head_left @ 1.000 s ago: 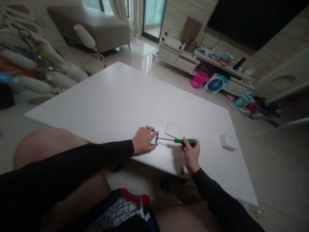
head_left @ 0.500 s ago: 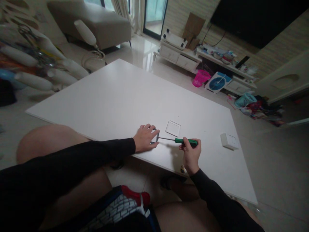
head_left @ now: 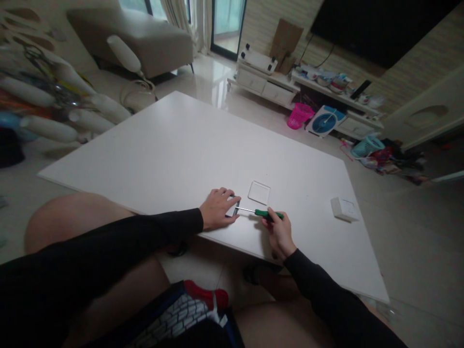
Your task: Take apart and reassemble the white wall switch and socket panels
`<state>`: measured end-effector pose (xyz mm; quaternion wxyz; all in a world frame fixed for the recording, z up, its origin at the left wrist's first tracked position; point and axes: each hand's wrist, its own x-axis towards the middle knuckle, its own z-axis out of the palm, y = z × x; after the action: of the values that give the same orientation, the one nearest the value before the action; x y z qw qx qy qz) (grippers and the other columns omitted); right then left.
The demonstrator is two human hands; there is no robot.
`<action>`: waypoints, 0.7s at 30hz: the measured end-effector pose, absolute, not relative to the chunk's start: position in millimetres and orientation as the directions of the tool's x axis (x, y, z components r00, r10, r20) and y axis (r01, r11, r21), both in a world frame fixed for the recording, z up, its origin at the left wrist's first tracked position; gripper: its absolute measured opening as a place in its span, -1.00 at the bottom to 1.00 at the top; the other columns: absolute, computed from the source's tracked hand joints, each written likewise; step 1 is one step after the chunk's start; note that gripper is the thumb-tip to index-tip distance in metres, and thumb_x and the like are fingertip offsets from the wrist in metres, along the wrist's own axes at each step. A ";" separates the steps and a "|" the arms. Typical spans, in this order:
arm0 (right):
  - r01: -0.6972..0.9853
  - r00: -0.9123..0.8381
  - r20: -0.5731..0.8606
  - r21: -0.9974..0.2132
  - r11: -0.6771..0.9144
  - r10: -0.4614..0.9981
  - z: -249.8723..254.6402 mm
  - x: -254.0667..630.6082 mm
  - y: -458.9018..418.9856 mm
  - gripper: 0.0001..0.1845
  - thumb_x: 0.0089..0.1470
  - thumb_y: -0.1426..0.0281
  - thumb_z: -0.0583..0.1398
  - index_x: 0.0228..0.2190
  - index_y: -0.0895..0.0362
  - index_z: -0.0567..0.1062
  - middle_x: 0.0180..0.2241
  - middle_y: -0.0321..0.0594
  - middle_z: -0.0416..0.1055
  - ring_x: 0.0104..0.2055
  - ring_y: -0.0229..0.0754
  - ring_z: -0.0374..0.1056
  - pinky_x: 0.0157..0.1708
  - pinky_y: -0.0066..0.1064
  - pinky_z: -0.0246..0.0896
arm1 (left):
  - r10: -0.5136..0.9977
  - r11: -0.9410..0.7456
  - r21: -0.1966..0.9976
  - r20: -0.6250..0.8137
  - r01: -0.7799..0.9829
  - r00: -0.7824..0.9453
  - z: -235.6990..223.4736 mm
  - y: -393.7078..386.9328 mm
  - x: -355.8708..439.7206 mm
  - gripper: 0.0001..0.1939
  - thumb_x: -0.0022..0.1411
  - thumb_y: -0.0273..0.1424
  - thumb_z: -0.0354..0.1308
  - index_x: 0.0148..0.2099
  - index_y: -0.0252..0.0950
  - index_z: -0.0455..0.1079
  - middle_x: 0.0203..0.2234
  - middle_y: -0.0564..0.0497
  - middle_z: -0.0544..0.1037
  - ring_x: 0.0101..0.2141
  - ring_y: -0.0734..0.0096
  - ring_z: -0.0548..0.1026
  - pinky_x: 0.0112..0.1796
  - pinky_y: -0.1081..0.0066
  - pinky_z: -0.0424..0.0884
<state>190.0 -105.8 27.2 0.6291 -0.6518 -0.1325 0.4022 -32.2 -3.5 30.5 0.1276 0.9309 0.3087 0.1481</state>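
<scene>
My left hand (head_left: pixel 218 209) is closed around a small square piece (head_left: pixel 232 209) with a pale face and a dark edge, holding it down on the white table (head_left: pixel 152 150). My fingers hide much of that piece. In my right hand (head_left: pixel 282 232) is a screwdriver (head_left: pixel 261 213) with a green handle and a thin metal shaft. Its shaft points left, and the tip reaches over the right edge of the square piece. Just beyond the screwdriver, a clear square plate or frame (head_left: pixel 259 193) lies flat on the table.
Toward the table's right edge stands a small white box (head_left: pixel 344 209). My bent knee (head_left: pixel 79 220) is beside the near left edge. Past the table are a pink basket (head_left: pixel 300 115), a blue and white fan (head_left: pixel 325 121) and a low cabinet (head_left: pixel 253 79).
My right hand and the screwdriver have moved left, so the tip now lies over the square piece rather than at its right edge. My left hand stays in place.
</scene>
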 end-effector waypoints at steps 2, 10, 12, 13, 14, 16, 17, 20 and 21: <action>-0.334 0.673 -0.349 -0.930 -0.154 0.652 32.5 196.6 -103.1 -0.45 -0.21 0.16 0.54 -0.39 0.04 0.33 -0.56 -0.42 0.52 -0.59 -0.27 0.44 -0.59 -0.46 0.44 | 0.611 -0.776 0.351 0.209 0.525 0.763 29.2 -2.9 -32.6 -0.47 0.31 -0.07 0.14 0.20 -0.25 0.37 0.08 -0.20 0.46 0.07 -0.06 0.33 0.05 0.03 0.22; -0.131 0.720 -0.101 -0.991 -0.009 0.687 61.9 225.7 -93.6 -0.44 -0.15 0.12 0.51 -0.31 0.04 0.32 -0.50 -0.50 0.43 -0.57 -0.30 0.43 -0.52 -0.44 0.42 | 0.698 -0.640 0.627 0.233 0.445 0.677 44.6 10.3 -34.5 -0.52 0.31 -0.09 0.14 0.12 -0.30 0.39 0.02 -0.21 0.46 0.07 -0.01 0.35 0.13 -0.02 0.22; -0.043 0.716 -0.016 -0.999 0.022 0.698 69.6 229.8 -92.4 -0.45 -0.15 0.13 0.51 -0.30 0.05 0.33 -0.45 -0.47 0.45 -0.52 -0.28 0.47 -0.46 -0.41 0.44 | 0.781 -0.489 0.792 0.210 0.366 0.589 53.1 19.3 -36.2 -0.52 0.34 -0.04 0.08 0.10 -0.28 0.41 -0.03 -0.17 0.49 0.03 0.02 0.39 0.10 -0.01 0.27; 0.004 0.703 0.019 -1.000 0.023 0.711 73.2 231.0 -92.6 -0.46 -0.14 0.13 0.51 -0.30 0.05 0.34 -0.43 -0.45 0.46 -0.50 -0.26 0.48 -0.43 -0.38 0.45 | 0.824 -0.372 0.884 0.173 0.284 0.540 56.7 23.9 -37.2 -0.49 0.37 0.01 0.03 0.09 -0.28 0.41 -0.07 -0.16 0.50 -0.01 0.05 0.42 0.06 0.02 0.32; 0.057 0.684 0.051 -0.998 0.016 0.728 76.5 231.6 -93.2 -0.47 -0.13 0.14 0.51 -0.29 0.05 0.35 -0.43 -0.44 0.47 -0.48 -0.23 0.50 -0.41 -0.35 0.46 | 0.860 -0.224 0.959 0.110 0.176 0.498 59.7 28.2 -38.3 -0.44 0.39 0.06 -0.02 0.08 -0.30 0.41 -0.10 -0.16 0.52 -0.07 0.07 0.46 0.00 0.06 0.37; 0.183 0.632 0.111 -0.983 -0.008 0.767 81.4 230.7 -95.7 -0.50 -0.11 0.18 0.51 -0.29 0.05 0.37 -0.43 -0.38 0.50 -0.42 -0.18 0.51 -0.34 -0.30 0.45 | 0.885 0.102 0.993 -0.063 -0.062 0.460 63.7 34.9 -40.3 -0.34 0.40 0.15 -0.10 0.06 -0.35 0.41 -0.17 -0.21 0.55 -0.18 0.12 0.52 -0.14 0.13 0.45; 0.252 0.603 0.141 -0.968 -0.020 0.785 82.8 229.3 -97.3 -0.52 -0.10 0.20 0.51 -0.29 0.05 0.38 -0.42 -0.35 0.52 -0.38 -0.16 0.52 -0.30 -0.29 0.43 | 0.873 0.243 0.957 -0.146 -0.156 0.466 64.9 37.0 -41.3 -0.31 0.40 0.17 -0.13 0.04 -0.37 0.42 -0.18 -0.24 0.56 -0.21 0.12 0.54 -0.18 0.15 0.47; 0.396 0.516 0.188 -0.917 -0.038 0.836 83.0 222.7 -101.4 -0.61 -0.08 0.26 0.48 -0.34 0.06 0.41 -0.34 -0.25 0.58 -0.28 -0.11 0.51 -0.20 -0.25 0.39 | 0.813 0.470 0.836 -0.285 -0.283 0.507 66.2 38.3 -43.7 -0.36 0.44 0.10 -0.09 -0.01 -0.42 0.44 -0.14 -0.32 0.58 -0.16 0.08 0.59 -0.13 0.12 0.54; 0.411 0.492 0.184 -0.911 -0.041 0.851 81.9 220.0 -102.3 -0.63 -0.08 0.28 0.48 -0.35 0.05 0.42 -0.33 -0.23 0.59 -0.26 -0.10 0.50 -0.18 -0.24 0.38 | 0.802 0.495 0.818 -0.300 -0.292 0.517 66.3 37.6 -44.2 -0.42 0.45 0.02 -0.07 -0.02 -0.43 0.46 -0.11 -0.33 0.58 -0.13 0.07 0.60 -0.08 0.09 0.55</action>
<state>220.0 -102.3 81.9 0.5198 -0.6897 -0.4576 0.2115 -44.2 37.6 66.3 0.7908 0.3648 0.3491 0.3459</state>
